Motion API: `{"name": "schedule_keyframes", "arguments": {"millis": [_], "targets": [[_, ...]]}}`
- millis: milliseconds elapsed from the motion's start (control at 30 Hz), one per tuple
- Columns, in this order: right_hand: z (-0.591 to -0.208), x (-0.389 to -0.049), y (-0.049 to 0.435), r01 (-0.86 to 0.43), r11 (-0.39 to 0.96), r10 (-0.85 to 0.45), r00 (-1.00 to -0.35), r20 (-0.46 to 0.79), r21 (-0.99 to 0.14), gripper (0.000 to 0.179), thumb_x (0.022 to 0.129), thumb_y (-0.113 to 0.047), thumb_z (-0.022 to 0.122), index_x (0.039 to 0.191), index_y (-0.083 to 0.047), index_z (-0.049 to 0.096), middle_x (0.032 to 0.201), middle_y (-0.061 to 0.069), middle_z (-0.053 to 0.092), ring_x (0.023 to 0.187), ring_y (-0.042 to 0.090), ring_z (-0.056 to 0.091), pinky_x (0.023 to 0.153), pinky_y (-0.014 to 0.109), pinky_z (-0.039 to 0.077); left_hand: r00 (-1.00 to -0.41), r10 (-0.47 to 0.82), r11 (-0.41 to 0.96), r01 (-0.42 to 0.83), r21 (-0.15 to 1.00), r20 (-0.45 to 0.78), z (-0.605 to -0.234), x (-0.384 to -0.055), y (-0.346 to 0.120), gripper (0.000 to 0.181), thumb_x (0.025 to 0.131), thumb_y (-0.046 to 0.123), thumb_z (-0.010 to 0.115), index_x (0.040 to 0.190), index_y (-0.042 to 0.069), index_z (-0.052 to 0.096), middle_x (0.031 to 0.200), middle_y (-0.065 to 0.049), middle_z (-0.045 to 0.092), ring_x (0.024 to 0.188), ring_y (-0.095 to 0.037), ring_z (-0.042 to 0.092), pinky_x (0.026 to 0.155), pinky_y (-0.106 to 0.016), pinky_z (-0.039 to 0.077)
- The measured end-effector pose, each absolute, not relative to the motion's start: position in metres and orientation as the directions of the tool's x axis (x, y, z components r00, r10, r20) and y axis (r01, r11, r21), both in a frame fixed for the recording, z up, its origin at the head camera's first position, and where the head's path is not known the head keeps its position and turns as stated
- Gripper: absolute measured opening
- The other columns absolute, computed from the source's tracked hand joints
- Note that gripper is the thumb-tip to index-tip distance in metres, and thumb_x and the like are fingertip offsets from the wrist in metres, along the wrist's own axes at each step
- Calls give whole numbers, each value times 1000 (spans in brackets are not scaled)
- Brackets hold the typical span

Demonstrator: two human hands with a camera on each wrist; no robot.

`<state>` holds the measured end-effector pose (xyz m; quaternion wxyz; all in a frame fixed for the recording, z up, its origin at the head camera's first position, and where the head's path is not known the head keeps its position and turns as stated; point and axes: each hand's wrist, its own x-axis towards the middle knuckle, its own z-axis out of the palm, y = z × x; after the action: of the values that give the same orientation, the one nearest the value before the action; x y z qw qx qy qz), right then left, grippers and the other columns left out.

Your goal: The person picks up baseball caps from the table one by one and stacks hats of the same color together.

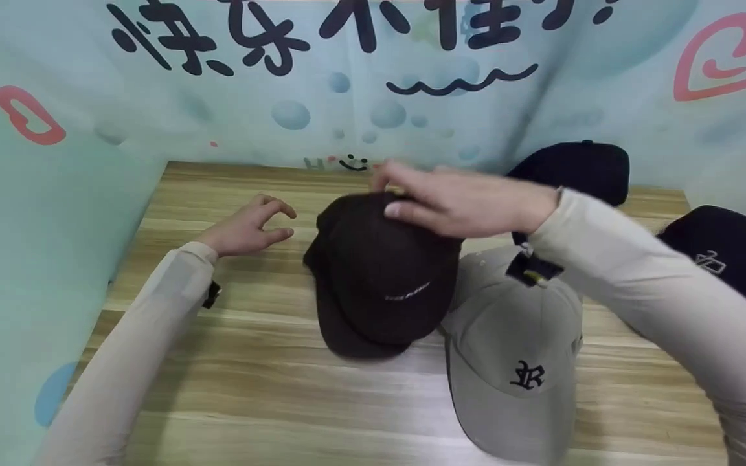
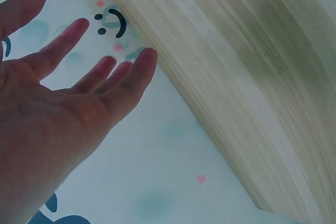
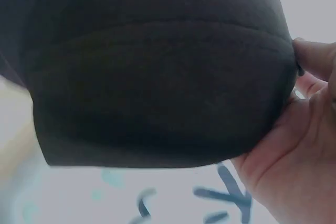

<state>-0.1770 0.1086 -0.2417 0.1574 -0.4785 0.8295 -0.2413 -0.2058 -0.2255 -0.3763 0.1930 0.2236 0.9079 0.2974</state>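
With fingers and thumb, my right hand (image 1: 460,200) pinches the crown of a dark brown baseball cap (image 1: 386,272), whose brim points toward the lower left and whose front bears small pale lettering. The same cap (image 3: 163,93) fills much of the right wrist view, the hand (image 3: 299,150) at its right side. My left hand (image 1: 248,230) holds nothing and hovers over the table to the left of the cap, fingers slightly bent. In the left wrist view that hand (image 2: 68,103) has its fingers spread. Beside the brown cap lies a grey cap (image 1: 515,323) with a black emblem.
A navy cap (image 1: 580,171) sits at the back right, partly behind my right arm. Another dark cap (image 1: 729,259) with a pale logo is at the right edge. The wooden table (image 1: 250,375) meets a printed backdrop (image 1: 217,116) behind and at the left.
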Motion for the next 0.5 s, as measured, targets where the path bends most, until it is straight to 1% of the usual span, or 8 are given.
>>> {"name": "schedule_keyframes", "arguments": {"millis": [67,133,233,333,433,500], "targets": [[-255,-177,102,-716,390,-883,-468,-16,-579,28,104,-28,41,127,-11,44,123,6,56,101,17,59,89,36,44,-822,526,723,297,624,-218,-375,-202,-226,34,99,18,53,127,-2,50,133,-30,36,119,-42,40,99,-58,31],[-267,-177,97,-701,362,-891,-454,-8,-615,29,104,-27,41,126,-9,44,124,7,54,107,17,55,93,36,41,-816,534,721,303,623,-221,-374,-198,-226,34,99,17,53,127,-2,50,131,-30,39,119,-42,41,98,-57,33],[-284,-180,89,-652,327,-895,-446,-3,-685,28,104,-24,42,126,-7,44,127,7,51,116,17,49,99,35,37,-805,550,709,309,634,-223,-372,-193,-226,34,99,14,53,127,-4,50,125,-29,46,118,-42,44,98,-56,36],[-301,-181,81,-600,300,-896,-445,-2,-742,28,104,-22,42,127,-6,43,132,8,49,120,16,46,101,34,34,-788,570,693,309,651,-232,-372,-189,-224,34,98,10,54,126,-6,48,117,-27,52,113,-41,49,95,-54,40],[-315,-184,74,-547,276,-892,-452,2,-790,28,104,-22,42,127,-6,43,133,7,47,120,16,45,101,33,34,-774,590,674,315,668,-230,-372,-185,-220,40,95,8,57,130,-6,44,116,-28,50,112,-41,48,94,-53,42],[-324,-186,71,-514,252,-889,-457,14,-820,27,104,-22,42,126,-6,44,132,6,47,119,16,45,101,33,34,-765,599,662,308,683,-235,-372,-182,-217,53,91,7,61,137,-3,38,122,-29,45,117,-42,44,96,-54,40]]}}
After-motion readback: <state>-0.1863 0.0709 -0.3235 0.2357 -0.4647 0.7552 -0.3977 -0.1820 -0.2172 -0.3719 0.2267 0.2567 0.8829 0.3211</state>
